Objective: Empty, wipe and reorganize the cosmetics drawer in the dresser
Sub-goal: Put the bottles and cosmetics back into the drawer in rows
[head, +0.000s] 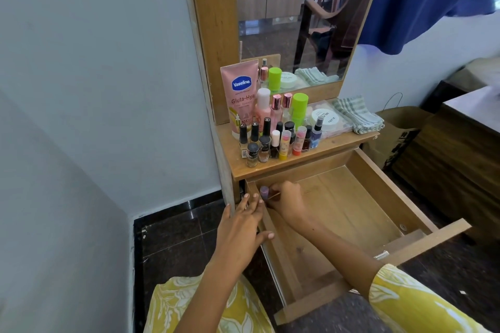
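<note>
We note the drawer [351,213] pulled fully out below the counter [319,155]. A small purple bottle [264,192] stands in its far left corner, just left of our right hand [286,201], whose fingers are closed around it. Our left hand [240,227] lies open, fingers spread flat over the drawer's left wall, holding nothing. The remaining drawer floor shows bare wood. Cosmetics [273,132] crowd the counter's left; a folded striped cloth [357,113] lies far right.
</note>
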A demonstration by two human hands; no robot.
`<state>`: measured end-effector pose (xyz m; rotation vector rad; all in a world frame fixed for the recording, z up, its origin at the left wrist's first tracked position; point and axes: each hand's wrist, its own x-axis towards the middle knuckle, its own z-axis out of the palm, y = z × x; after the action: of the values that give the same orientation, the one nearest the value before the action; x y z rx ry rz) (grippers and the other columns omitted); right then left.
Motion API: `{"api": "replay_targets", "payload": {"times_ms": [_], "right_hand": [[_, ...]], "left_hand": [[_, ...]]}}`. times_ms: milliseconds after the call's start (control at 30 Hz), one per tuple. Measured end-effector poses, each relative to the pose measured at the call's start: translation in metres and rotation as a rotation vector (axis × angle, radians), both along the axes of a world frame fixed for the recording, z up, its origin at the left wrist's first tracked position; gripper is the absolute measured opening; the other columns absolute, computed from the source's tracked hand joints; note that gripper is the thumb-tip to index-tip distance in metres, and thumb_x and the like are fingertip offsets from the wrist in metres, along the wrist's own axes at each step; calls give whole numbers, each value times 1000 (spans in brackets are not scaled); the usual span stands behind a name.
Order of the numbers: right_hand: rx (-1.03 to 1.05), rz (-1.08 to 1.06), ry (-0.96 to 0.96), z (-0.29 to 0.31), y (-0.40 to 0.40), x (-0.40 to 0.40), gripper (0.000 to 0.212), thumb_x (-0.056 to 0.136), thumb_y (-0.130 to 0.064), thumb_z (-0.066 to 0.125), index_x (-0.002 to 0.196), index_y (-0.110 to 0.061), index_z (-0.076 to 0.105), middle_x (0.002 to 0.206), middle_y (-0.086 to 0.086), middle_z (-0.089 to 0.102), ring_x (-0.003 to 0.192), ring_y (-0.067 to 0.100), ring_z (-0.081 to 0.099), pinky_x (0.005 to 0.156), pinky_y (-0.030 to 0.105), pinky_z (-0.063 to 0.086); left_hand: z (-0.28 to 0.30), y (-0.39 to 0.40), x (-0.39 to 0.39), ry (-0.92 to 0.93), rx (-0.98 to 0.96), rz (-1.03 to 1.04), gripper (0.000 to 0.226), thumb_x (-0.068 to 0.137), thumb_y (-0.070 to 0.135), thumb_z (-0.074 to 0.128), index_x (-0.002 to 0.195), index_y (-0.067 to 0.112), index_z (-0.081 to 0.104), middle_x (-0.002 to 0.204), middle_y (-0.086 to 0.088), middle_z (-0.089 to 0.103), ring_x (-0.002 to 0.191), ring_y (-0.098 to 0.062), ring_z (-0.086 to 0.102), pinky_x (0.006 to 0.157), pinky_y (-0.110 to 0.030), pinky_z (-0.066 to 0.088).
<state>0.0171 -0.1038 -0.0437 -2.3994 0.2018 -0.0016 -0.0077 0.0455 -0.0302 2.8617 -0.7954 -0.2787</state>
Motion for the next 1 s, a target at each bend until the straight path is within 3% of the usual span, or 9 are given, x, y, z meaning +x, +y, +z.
{"api": "replay_targets", "payload": {"times_ms": [133, 367, 433, 533, 600, 667, 733, 867, 1000], "right_hand": [[12, 9, -14, 3, 1, -1, 9, 83, -12, 69, 91, -8, 71, 87, 1, 70, 77, 5, 60, 64, 10, 42], [-115, -9, 59, 13, -9, -2, 20, 80, -11, 71, 100, -10, 70, 96, 5, 71, 90, 18, 67, 82, 34, 55], [-219, -54, -44, 21, -18, -10, 14, 83, -17, 66, 97, -16, 70, 93, -1, 71, 87, 16, 66, 76, 34, 55], [-307, -124, -426, 38, -27, -24, 7, 87, -29, 64, 91, -23, 66, 79, -12, 66, 68, 5, 61, 59, 23, 50], [-279, -133, -593, 48, -29, -24, 25, 88, -28, 64, 113, -24, 61, 81, -13, 62, 62, 2, 56, 55, 20, 49], [-295, -150, -599, 57, -28, -16, 48, 89, -26, 64, 134, -23, 50, 90, -6, 61, 62, 8, 57, 53, 24, 50], [-352, -186, -569, 60, -26, -7, 55, 88, -25, 66, 139, -22, 46, 96, 1, 58, 63, 11, 54, 52, 25, 47], [-325, -224, -719, 61, -28, 2, 32, 82, -24, 73, 110, -13, 62, 101, 3, 58, 68, 10, 56, 50, 17, 40], [-292, -170, -868, 55, -29, -3, 16, 86, -28, 68, 89, -19, 55, 83, -11, 61, 65, 1, 57, 49, 12, 42]], "left_hand": [[2, -1, 5, 31, 22, -22, 76, 92, 53, 43, 151, 22, 6, 158, 3, -5, 145, -14, -8, 116, -43, 4], [0, -1, 3, 24, 36, -1, 77, 92, 54, 43, 151, 24, 3, 159, 2, -4, 145, -16, -6, 116, -45, 3], [0, -2, 4, 23, 40, 1, 79, 92, 54, 43, 150, 25, -2, 159, 2, -4, 145, -16, -6, 116, -45, 2], [0, -3, 4, 34, 46, 2, 81, 92, 55, 42, 149, 26, -8, 159, 3, -5, 145, -16, -7, 116, -45, -2], [1, -3, 3, 39, 52, 9, 80, 92, 55, 41, 149, 27, -8, 158, 4, -7, 145, -16, -9, 115, -44, -3], [1, -3, 2, 42, 56, 17, 78, 93, 54, 41, 149, 27, -6, 158, 5, -8, 145, -15, -10, 115, -44, -4], [2, -3, 1, 49, 60, 22, 77, 93, 54, 40, 149, 27, -5, 158, 5, -9, 144, -16, -11, 115, -44, -5], [2, -4, 0, 60, 59, 29, 77, 93, 55, 39, 149, 28, -6, 157, 6, -11, 144, -16, -12, 115, -45, -7], [3, -4, 1, 62, 55, 30, 77, 93, 55, 39, 149, 28, -5, 157, 6, -11, 144, -15, -12, 115, -45, -7]]}}
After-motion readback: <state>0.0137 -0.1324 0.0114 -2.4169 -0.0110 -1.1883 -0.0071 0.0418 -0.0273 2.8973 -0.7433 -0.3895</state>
